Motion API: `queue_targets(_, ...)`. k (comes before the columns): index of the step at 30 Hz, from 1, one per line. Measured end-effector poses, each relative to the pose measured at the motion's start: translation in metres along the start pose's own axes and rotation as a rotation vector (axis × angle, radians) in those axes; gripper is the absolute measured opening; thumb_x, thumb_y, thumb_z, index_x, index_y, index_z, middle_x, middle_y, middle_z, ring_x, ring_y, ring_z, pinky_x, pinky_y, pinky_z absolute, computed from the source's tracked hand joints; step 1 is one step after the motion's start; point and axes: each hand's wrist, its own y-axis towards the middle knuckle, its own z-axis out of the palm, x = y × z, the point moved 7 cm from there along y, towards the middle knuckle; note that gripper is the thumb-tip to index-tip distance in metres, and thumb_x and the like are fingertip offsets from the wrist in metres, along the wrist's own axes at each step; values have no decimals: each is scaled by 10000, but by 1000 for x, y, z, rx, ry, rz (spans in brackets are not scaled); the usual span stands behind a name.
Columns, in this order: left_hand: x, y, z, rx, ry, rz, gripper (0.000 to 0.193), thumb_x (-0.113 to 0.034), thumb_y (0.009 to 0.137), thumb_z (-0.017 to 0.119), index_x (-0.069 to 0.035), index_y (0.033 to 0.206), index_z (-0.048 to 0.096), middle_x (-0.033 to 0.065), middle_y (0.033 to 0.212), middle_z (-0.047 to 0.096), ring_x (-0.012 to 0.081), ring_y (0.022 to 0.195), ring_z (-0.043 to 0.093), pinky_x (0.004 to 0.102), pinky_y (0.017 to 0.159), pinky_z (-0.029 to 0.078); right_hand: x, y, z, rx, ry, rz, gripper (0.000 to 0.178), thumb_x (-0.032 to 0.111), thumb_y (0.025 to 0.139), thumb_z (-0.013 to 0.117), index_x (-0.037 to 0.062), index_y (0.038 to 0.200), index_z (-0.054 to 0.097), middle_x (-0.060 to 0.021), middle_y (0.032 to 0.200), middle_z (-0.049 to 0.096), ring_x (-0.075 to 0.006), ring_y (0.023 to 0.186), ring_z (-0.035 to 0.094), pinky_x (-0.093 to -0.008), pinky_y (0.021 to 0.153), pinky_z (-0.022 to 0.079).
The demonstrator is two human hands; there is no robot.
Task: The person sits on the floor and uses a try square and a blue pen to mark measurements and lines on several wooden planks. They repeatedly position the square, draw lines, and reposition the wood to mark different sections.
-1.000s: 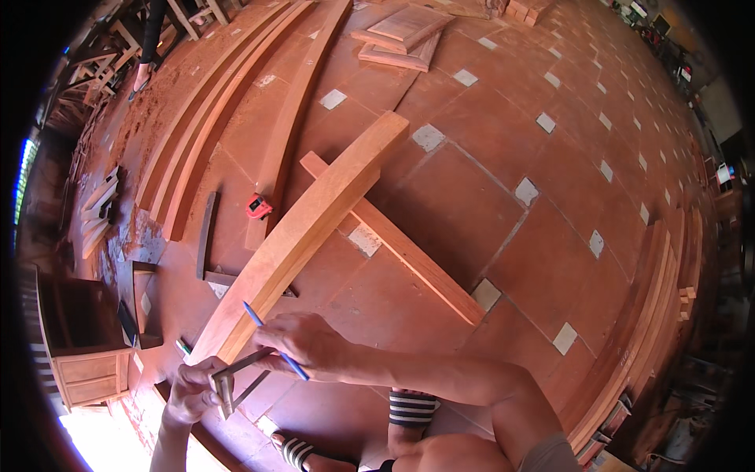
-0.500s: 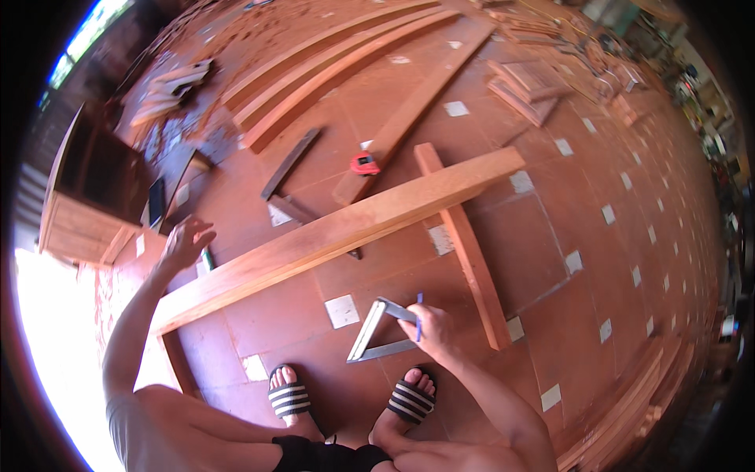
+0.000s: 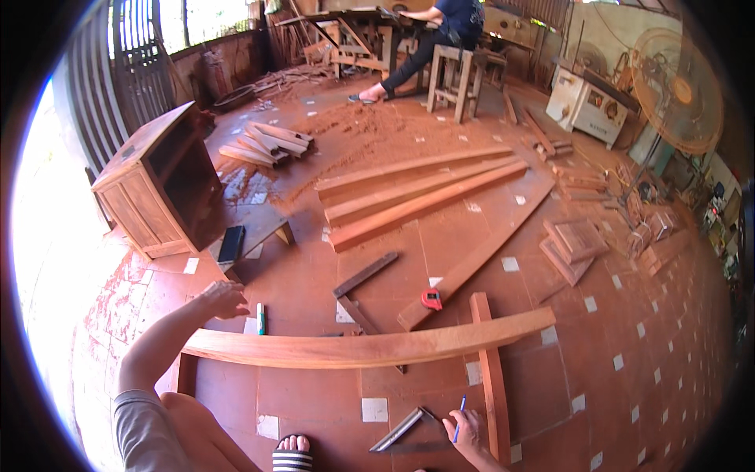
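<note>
A long wooden beam lies crosswise before me. Its right part rests over a shorter wooden bar, and another piece of wood is under its left end. Above that left end is my left hand, empty, with fingers apart. Down at the right, my right hand has its fingers closed round a thin blue pencil. The same hand seems to grip one side of a metal triangular square, held on the near side of the beam.
Beyond the beam are a green-and-white marker, a dark wooden try square, a red tape measure on a plank, and several beams. A cabinet stands left. Another person sits far back.
My view has tilted up, bringing the far workshop and the seated person into sight. My right hand still has the pencil and square; my left stays empty near the beam's left end.
</note>
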Motion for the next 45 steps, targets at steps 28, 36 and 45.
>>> queue_targets(28, 73, -42, 77, 245, -235, -355, 515, -685, 972, 721, -203, 1041, 887, 131, 1075, 841, 352, 1020, 803, 536, 879, 637, 56, 245, -36, 128, 0, -356, 737, 408, 765, 986, 0, 1299, 684, -222, 1197, 739, -425, 1122, 698, -534, 976, 557)
queue_targets(36, 98, -92, 60, 139, -278, -367, 632, -739, 906, 735, -133, 1032, 865, 140, 1002, 822, 350, 1029, 782, 511, 914, 603, 63, 240, -14, 317, -67, -328, 924, 413, 690, 1027, 0, 1416, 633, -220, 1287, 739, -416, 1228, 674, -514, 1103, 511)
queue_targets(45, 71, -108, 77, 120, -206, -121, 1149, -698, 504, 1029, -13, 1360, 683, 165, 1256, 722, 374, 1222, 690, 503, 1010, 558, 66, 246, -7, 344, -98, -309, 765, 260, 700, 1017, 50, 1335, 646, -165, 1141, 718, -397, 1108, 669, -521, 1001, 525)
